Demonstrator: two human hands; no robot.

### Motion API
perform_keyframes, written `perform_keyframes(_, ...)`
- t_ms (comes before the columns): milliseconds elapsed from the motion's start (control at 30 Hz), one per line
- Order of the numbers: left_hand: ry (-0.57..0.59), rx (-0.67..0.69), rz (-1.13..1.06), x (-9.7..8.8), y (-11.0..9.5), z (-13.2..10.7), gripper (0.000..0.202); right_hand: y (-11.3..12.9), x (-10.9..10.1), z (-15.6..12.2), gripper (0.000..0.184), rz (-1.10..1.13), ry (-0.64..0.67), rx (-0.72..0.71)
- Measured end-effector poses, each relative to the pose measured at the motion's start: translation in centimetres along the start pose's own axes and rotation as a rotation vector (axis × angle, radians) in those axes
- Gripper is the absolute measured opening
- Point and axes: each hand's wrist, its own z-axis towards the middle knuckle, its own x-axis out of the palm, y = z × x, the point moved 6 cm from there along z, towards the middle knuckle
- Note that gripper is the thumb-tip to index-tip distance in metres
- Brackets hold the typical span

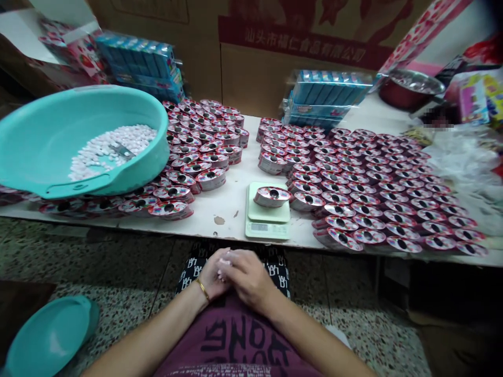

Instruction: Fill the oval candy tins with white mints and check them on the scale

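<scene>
My left hand point(214, 280), with a gold bracelet at its wrist, is cupped in front of my lap around some small white candies point(225, 264). Over it lies my right hand point(251, 277), its bent fingers pressed onto the same candies; the palms are hidden. Just ahead, a pale green kitchen scale point(268, 215) stands at the table's front edge. On its plate rests one oval red-topped packet point(274, 195) with a dark round opening. A large turquoise basin point(137, 102) at the left holds a heap of white candies point(113, 149) and a metal scoop-like tool point(122, 151).
Rows of upright red-topped packets point(377, 196) cover the right, and more packets point(196, 136) stand left, partly beneath the basin. Blue wrapped bundles point(135, 63) stand behind. A dark red pot point(411, 91) and plastic bags point(467, 162) lie right. A turquoise tub point(49, 335) sits low at left.
</scene>
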Motion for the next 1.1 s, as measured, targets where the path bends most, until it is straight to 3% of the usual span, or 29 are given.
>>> perform_keyframes(133,0.11,-0.176,-0.178,0.0,0.5,-0.6,0.014,-5.0,-8.5,-0.2,0.044,-0.275,-0.416,0.263)
perform_keyframes(200,0.09,-0.175,-0.205,-0.8,0.3,-0.8,0.014,-7.6,-11.2,0.8,0.05,-0.357,-0.416,0.36)
perform_keyframes(300,0.076,-0.147,-0.223,-1.8,-0.4,-1.1,0.012,-10.4,-12.4,3.1,0.062,-0.419,-0.243,0.379)
perform_keyframes(400,0.081,-0.112,-0.229,-2.3,-1.0,-1.2,0.011,-12.1,-11.5,4.6,0.067,-0.439,-0.097,0.379)
perform_keyframes(500,0.074,-0.08,-0.242,-2.9,-1.4,-1.5,0.011,-12.9,-10.4,5.2,0.055,-0.402,-0.026,0.385)
perform_keyframes(667,0.067,-0.058,-0.292,-3.7,-1.7,-2.4,0.01,-11.1,-8.5,8.2,0.035,-0.319,-0.044,0.317)
perform_keyframes(733,0.059,-0.055,-0.302,-3.7,-1.8,-2.5,0.011,-9.7,-6.0,10.5,0.035,-0.287,-0.017,0.264)
perform_keyframes(900,0.087,-0.006,-0.27,-2.4,-2.8,-2.6,0.012,-7.4,2.6,15.6,0.037,-0.265,0.106,0.193)
perform_keyframes(967,0.106,0.01,-0.256,-1.9,-3.2,-2.6,0.011,-7.4,4.2,16.0,0.038,-0.243,0.095,0.16)
perform_keyframes(1033,0.116,0.021,-0.247,-1.7,-3.5,-2.7,0.01,-7.6,3.3,15.0,0.039,-0.231,0.053,0.123)
perform_keyframes(1100,0.119,0.036,-0.243,-1.9,-4.0,-2.7,0.009,-8.1,-0.2,12.6,0.035,-0.29,-0.033,0.145)
